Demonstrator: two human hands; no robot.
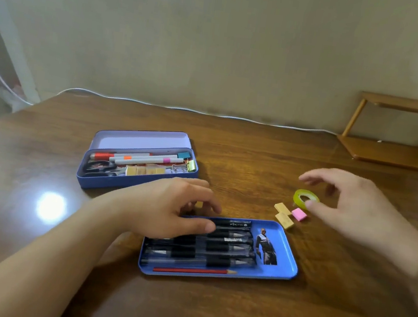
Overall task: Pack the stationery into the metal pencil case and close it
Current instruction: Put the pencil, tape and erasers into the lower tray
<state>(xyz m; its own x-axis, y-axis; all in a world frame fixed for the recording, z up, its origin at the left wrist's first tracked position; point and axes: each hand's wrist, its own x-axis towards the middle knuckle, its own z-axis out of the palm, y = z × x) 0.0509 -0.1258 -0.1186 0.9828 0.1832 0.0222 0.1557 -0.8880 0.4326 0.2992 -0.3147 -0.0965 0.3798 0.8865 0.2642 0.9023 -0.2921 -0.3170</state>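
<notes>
The open blue metal pencil case (131, 184) sits at centre left with its lid raised. Inside lie markers, scissors, binder clips and beige erasers. A blue inner tray (288, 255) lies nearer to me, holding several black pens and a red pencil (194, 271). My left hand (170, 206) rests over the tray's far left end, fingers spread on the pens. My right hand (355, 202) hovers with fingers apart beside a yellow tape roll (304, 197), the thumb touching it. Two beige erasers (284, 215) and a pink eraser (299, 214) lie just below the roll.
The wooden table (236, 314) stretches wide around the items. A small wooden shelf (393, 152) stands at the back right. A white cable (208, 113) runs along the wall at the table's far edge.
</notes>
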